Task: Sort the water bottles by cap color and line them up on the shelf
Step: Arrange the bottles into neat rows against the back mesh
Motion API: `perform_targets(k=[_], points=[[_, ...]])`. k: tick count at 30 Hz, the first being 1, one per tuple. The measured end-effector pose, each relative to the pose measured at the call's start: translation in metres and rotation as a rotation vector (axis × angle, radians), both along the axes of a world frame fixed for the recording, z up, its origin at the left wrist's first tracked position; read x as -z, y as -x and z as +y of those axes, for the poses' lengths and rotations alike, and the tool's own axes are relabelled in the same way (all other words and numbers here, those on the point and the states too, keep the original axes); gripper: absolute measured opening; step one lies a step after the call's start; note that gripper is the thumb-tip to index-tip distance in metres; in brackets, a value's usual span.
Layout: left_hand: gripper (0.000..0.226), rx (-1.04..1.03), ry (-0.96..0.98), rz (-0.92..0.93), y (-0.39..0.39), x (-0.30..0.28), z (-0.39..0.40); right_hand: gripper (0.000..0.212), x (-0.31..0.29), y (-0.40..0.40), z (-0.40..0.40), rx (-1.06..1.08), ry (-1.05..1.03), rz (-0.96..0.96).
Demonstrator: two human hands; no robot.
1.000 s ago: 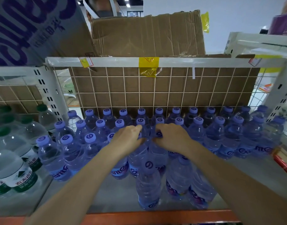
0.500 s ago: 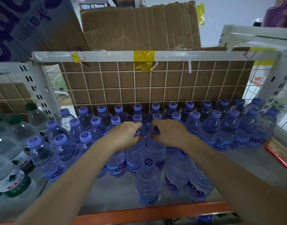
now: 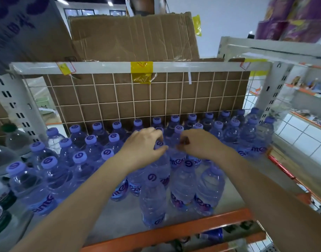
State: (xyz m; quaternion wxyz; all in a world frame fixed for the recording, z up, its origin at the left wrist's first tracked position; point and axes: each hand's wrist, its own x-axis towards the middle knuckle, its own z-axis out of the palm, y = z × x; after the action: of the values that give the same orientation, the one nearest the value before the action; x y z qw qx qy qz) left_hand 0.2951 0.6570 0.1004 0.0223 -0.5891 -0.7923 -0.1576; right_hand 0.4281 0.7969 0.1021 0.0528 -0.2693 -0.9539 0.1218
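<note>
Far left of the yellow tape [image 3: 141,68] on the shelf's white top rail, green-capped bottles [image 3: 9,135] stand in the neighbouring bay. Moving in, purple-capped bottles [image 3: 79,157] fill the grey shelf [image 3: 108,213] in rows below the tape, right back to the wire grid [image 3: 119,99]. Just beneath the tape, the left hand [image 3: 142,144] curls its fingers over one purple-capped bottle [image 3: 160,159], thumb against its neck, the cap peeking out. Right beside it, the right hand [image 3: 199,143] has its fingers bent down among the bottle tops; what it grips, I cannot tell. Forward of both hands, three bottles [image 3: 183,186] stand loose near the orange front edge [image 3: 174,231]. Further right, more purple caps reach the white upright.
</note>
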Motion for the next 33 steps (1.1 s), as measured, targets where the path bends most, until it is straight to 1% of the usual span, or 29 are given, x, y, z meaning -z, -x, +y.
perform_targets(k=[2, 4, 7, 9, 12, 13, 14, 15, 17, 18, 22, 25, 28, 30, 33], points=[[0.028, 0.071, 0.052, -0.147, -0.016, -0.006, 0.005, 0.035, -0.006, -0.014, 0.003, 0.034, -0.026, -0.067], [0.033, 0.11, 0.12, -0.219, -0.028, -0.007, 0.01, 0.035, -0.01, -0.026, 0.005, 0.059, -0.05, -0.164], [0.044, 0.128, 0.231, -0.221, -0.042, -0.004, 0.019, 0.045, -0.009, -0.04, 0.014, 0.082, -0.052, -0.33], [0.039, 0.125, 0.296, -0.233, -0.052, -0.003, 0.024, 0.052, -0.006, -0.046, 0.023, 0.069, -0.011, -0.433], [0.032, 0.11, 0.379, -0.225, -0.064, -0.002, 0.031, 0.057, -0.009, -0.057, 0.029, 0.037, 0.167, -0.498], [0.026, 0.11, 0.4, -0.222, -0.066, -0.001, 0.034, 0.053, -0.01, -0.059, 0.03, 0.016, 0.229, -0.491], [0.016, 0.112, 0.394, -0.223, -0.068, -0.001, 0.037, 0.045, -0.01, -0.061, 0.03, -0.017, 0.269, -0.467], [0.013, 0.102, 0.387, -0.229, -0.069, -0.001, 0.038, 0.036, -0.01, -0.061, 0.031, -0.056, 0.271, -0.432], [0.012, 0.055, 0.369, -0.236, -0.07, -0.001, 0.04, 0.028, -0.008, -0.062, 0.035, -0.113, 0.182, -0.355], [0.011, 0.032, 0.355, -0.229, -0.07, -0.002, 0.041, 0.027, -0.006, -0.063, 0.039, -0.121, 0.143, -0.316], [0.021, -0.062, 0.346, -0.156, -0.071, 0.0, 0.05, 0.031, 0.002, -0.063, 0.06, -0.128, 0.07, -0.148], [0.025, -0.159, 0.286, -0.08, -0.068, 0.004, 0.061, 0.034, 0.005, -0.059, 0.073, -0.129, 0.04, -0.031], [0.032, -0.227, 0.274, -0.055, -0.064, 0.006, 0.073, 0.031, 0.008, -0.054, 0.082, -0.123, 0.01, 0.024], [0.031, -0.241, 0.303, -0.055, -0.064, 0.008, 0.08, 0.031, 0.011, -0.049, 0.087, -0.14, -0.007, 0.042], [0.023, -0.244, 0.324, -0.067, -0.065, 0.012, 0.087, 0.018, 0.02, -0.042, 0.091, -0.208, -0.024, 0.021]])
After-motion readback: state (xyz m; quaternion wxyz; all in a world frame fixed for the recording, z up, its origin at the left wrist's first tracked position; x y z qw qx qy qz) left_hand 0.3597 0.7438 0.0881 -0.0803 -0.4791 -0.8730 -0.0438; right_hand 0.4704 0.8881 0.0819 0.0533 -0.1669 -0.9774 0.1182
